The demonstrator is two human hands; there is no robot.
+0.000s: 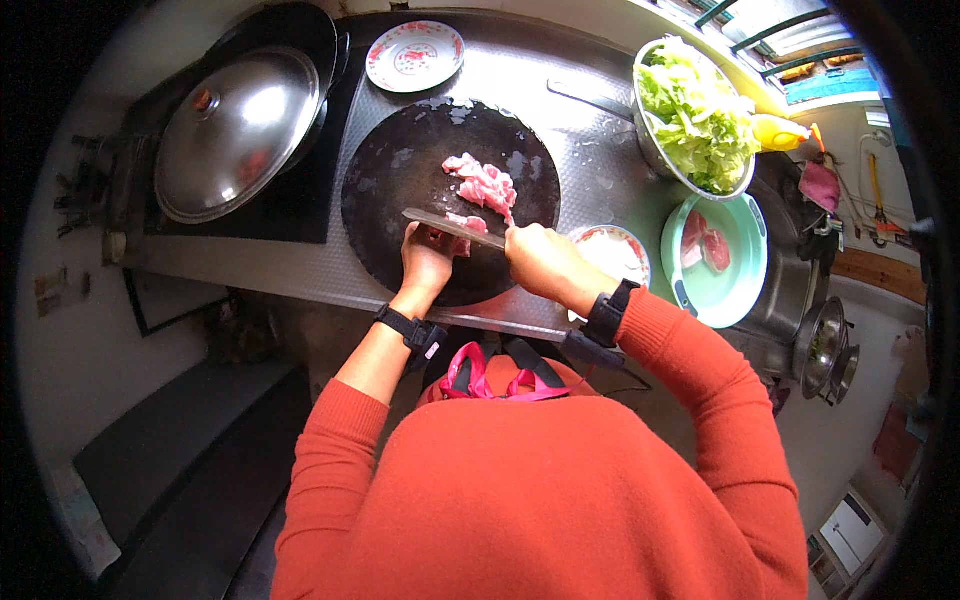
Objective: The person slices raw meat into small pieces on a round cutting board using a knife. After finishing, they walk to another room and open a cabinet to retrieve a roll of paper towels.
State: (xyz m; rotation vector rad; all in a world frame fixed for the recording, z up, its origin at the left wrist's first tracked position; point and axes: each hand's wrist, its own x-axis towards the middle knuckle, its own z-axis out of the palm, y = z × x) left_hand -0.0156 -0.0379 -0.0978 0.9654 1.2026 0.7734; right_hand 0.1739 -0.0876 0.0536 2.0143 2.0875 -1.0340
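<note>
My right hand [541,259] is closed around the handle of a kitchen knife [452,227], whose blade points left over a round dark chopping board [390,172]. Under and beside the blade lies a piece of raw meat [463,246]; my left hand [426,262] presses on its left side, fingers curled and partly hidden by the blade. Just beyond, towards the board's middle, rests a pile of cut raw meat [486,185]. Water wets the board's far part.
A lidded wok [244,135] stands left, a patterned plate [415,56] behind the board. To the right are a small bowl [611,251], a metal bowl of lettuce [694,120], a green basin [735,292] holding raw meat [716,250], and a sink [787,247].
</note>
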